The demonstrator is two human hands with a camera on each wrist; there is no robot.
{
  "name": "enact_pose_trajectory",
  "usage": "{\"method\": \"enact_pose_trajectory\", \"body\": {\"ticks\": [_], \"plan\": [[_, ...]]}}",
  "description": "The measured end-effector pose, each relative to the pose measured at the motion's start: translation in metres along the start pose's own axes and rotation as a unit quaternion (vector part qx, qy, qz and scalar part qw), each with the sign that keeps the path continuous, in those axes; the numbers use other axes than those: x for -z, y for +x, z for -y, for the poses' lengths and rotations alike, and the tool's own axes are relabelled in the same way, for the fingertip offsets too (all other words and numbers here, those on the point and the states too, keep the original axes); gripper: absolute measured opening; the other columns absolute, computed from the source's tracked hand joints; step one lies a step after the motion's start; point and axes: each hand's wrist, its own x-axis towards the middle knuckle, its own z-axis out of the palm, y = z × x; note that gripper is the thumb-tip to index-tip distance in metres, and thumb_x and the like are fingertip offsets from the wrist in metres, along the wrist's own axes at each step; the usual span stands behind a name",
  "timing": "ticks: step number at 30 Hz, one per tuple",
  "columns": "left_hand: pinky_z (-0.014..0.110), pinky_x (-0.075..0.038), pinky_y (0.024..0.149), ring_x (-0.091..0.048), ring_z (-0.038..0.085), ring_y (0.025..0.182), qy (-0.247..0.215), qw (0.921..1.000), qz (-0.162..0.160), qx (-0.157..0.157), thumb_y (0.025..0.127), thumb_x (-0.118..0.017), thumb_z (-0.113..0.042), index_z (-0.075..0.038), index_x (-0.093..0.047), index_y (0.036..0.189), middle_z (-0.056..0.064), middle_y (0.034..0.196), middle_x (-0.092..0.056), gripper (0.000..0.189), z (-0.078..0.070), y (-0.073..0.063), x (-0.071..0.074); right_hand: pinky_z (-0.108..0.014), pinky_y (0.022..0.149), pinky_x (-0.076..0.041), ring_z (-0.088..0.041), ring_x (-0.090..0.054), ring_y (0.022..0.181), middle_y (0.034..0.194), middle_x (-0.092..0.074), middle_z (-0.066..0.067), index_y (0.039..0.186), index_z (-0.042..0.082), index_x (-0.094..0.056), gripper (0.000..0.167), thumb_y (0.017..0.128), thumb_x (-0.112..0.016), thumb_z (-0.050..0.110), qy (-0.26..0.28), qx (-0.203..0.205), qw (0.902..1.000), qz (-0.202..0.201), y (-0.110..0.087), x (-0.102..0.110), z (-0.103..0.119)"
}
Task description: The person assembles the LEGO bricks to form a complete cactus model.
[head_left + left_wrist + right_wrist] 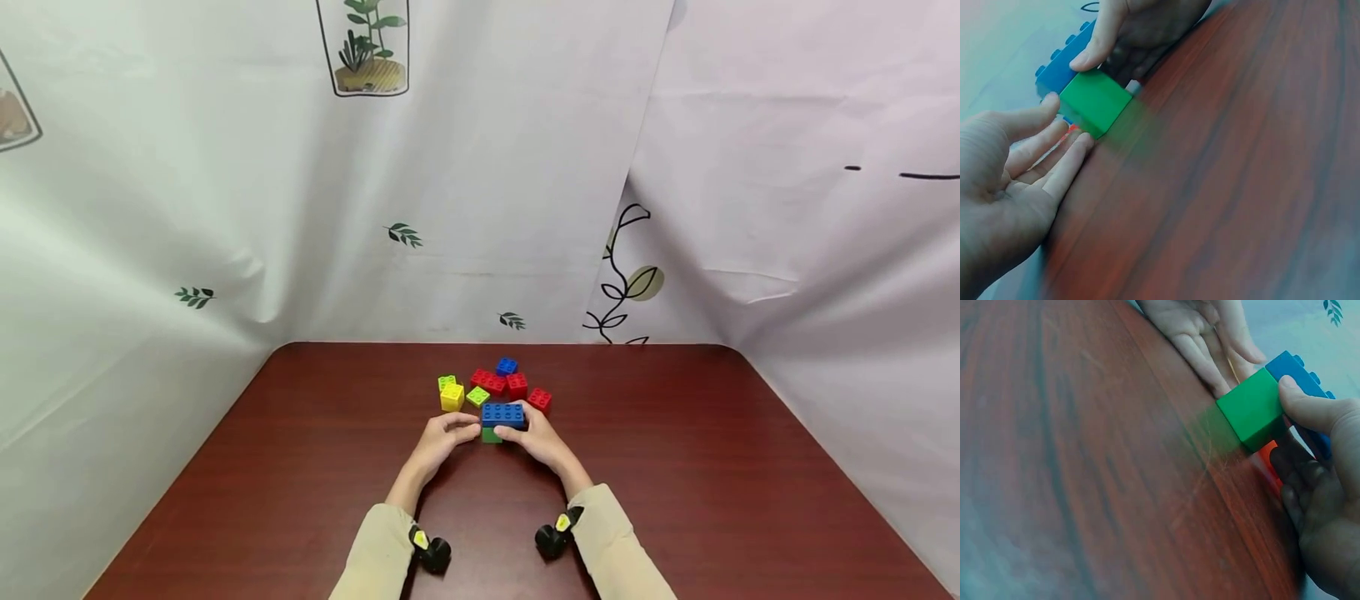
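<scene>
A long blue building brick (502,415) with studs on top sits on a green brick (491,435), which stands on the table under the blue one's left part. My right hand (542,438) pinches the blue brick, thumb on its near side and the other fingers behind. In the right wrist view the thumb lies by the seam with the green brick (1252,407). My left hand (442,442) is at the left end of the two bricks, its fingers loosely bent. Its thumb tip is close to the bricks' corner in the left wrist view; whether it touches, I cannot tell.
Behind the hands lie loose bricks: a yellow one (452,397), lime ones (477,397), several red ones (489,382) and a small blue one (507,367). They stand on a brown wooden table (675,467). A white printed cloth (487,167) hangs beyond its far edge.
</scene>
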Motion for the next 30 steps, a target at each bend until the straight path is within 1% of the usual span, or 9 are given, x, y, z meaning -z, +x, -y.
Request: {"method": "enact_pose_trajectory", "body": {"ticks": [4, 8, 10, 14, 18, 21, 25, 28, 30], "plan": [[0.030, -0.059, 0.084, -0.070, 0.013, 0.083, -0.047, 0.9978, -0.032, 0.033, 0.096, -0.057, -0.006, 0.015, -0.062, 0.109, 0.020, 0.100, -0.068, 0.025, -0.003, -0.001, 0.005, -0.037, 0.095, -0.049, -0.019, -0.058, 0.103, 0.119, -0.064, -0.013, 0.124, 0.004, -0.053, 0.044, 0.090, -0.070, 0.025, 0.002, -0.007, 1.0000, 0.002, 0.000, 0.000, 0.001], [0.026, -0.060, 0.071, -0.068, 0.011, 0.071, -0.061, 0.9947, -0.067, 0.049, 0.098, -0.052, -0.004, 0.016, -0.059, 0.105, 0.012, 0.084, -0.065, 0.022, -0.004, -0.001, 0.014, -0.035, 0.093, -0.048, -0.018, -0.057, 0.102, 0.119, -0.063, -0.014, 0.125, 0.003, -0.052, 0.043, 0.091, -0.068, 0.023, 0.001, -0.007, 1.0000, 0.004, -0.001, 0.001, 0.001], [0.021, -0.057, 0.062, -0.064, 0.009, 0.062, -0.067, 0.9925, -0.086, 0.055, 0.098, -0.050, -0.002, 0.016, -0.058, 0.104, 0.005, 0.074, -0.060, 0.020, -0.006, 0.001, 0.019, -0.035, 0.092, -0.048, -0.018, -0.056, 0.101, 0.119, -0.063, -0.015, 0.125, 0.002, -0.051, 0.042, 0.092, -0.067, 0.022, -0.003, -0.004, 1.0000, 0.004, -0.001, 0.001, 0.002], [0.018, -0.050, 0.051, -0.055, 0.007, 0.051, -0.075, 0.9870, -0.135, 0.045, 0.097, -0.045, 0.001, 0.018, -0.053, 0.103, 0.000, 0.064, -0.051, 0.019, -0.007, 0.004, 0.028, -0.037, 0.091, -0.049, -0.020, -0.057, 0.100, 0.117, -0.063, -0.018, 0.125, -0.002, -0.051, 0.041, 0.092, -0.066, 0.016, -0.001, -0.004, 1.0000, 0.002, 0.000, 0.000, 0.003], [0.017, -0.051, 0.052, -0.055, 0.006, 0.054, -0.078, 0.9822, -0.168, 0.029, 0.099, -0.042, 0.001, 0.019, -0.051, 0.106, 0.001, 0.068, -0.053, 0.021, -0.007, 0.012, 0.036, -0.033, 0.090, -0.049, -0.019, -0.057, 0.099, 0.118, -0.063, -0.018, 0.125, -0.002, -0.051, 0.041, 0.091, -0.067, 0.016, 0.008, -0.003, 1.0000, 0.003, 0.001, 0.000, 0.003], [0.017, -0.053, 0.055, -0.058, 0.006, 0.059, -0.044, 0.9814, -0.185, 0.025, 0.099, -0.043, 0.001, 0.018, -0.053, 0.107, 0.007, 0.074, -0.058, 0.021, -0.007, 0.023, 0.038, -0.031, 0.090, -0.048, -0.018, -0.057, 0.100, 0.118, -0.064, -0.016, 0.125, 0.000, -0.052, 0.043, 0.091, -0.068, 0.020, 0.010, 0.001, 0.9999, 0.002, 0.000, 0.001, 0.003], [0.020, -0.057, 0.062, -0.062, 0.009, 0.066, 0.031, 0.9765, -0.211, 0.029, 0.096, -0.052, 0.000, 0.013, -0.058, 0.108, 0.018, 0.086, -0.063, 0.019, -0.005, 0.034, 0.037, -0.035, 0.092, -0.049, -0.018, -0.057, 0.101, 0.118, -0.064, -0.015, 0.125, 0.001, -0.052, 0.043, 0.091, -0.068, 0.020, 0.006, -0.003, 1.0000, 0.002, -0.002, 0.002, 0.003], [0.028, -0.059, 0.072, -0.067, 0.021, 0.078, 0.070, 0.9736, -0.215, 0.034, 0.093, -0.058, -0.003, 0.011, -0.058, 0.114, 0.024, 0.100, -0.063, 0.024, -0.005, 0.038, 0.035, -0.037, 0.094, -0.049, -0.018, -0.057, 0.102, 0.118, -0.064, -0.015, 0.125, 0.001, -0.052, 0.042, 0.091, -0.068, 0.020, 0.008, -0.004, 1.0000, 0.002, -0.003, 0.000, 0.003], [0.033, -0.058, 0.079, -0.067, 0.029, 0.091, 0.094, 0.9717, -0.213, 0.041, 0.093, -0.061, -0.006, 0.009, -0.057, 0.118, 0.025, 0.108, -0.061, 0.030, -0.005, 0.038, 0.034, -0.037, 0.094, -0.049, -0.018, -0.057, 0.102, 0.119, -0.064, -0.015, 0.126, 0.001, -0.051, 0.043, 0.092, -0.067, 0.021, 0.011, 0.000, 0.9999, 0.004, -0.004, 0.000, 0.003]]}}
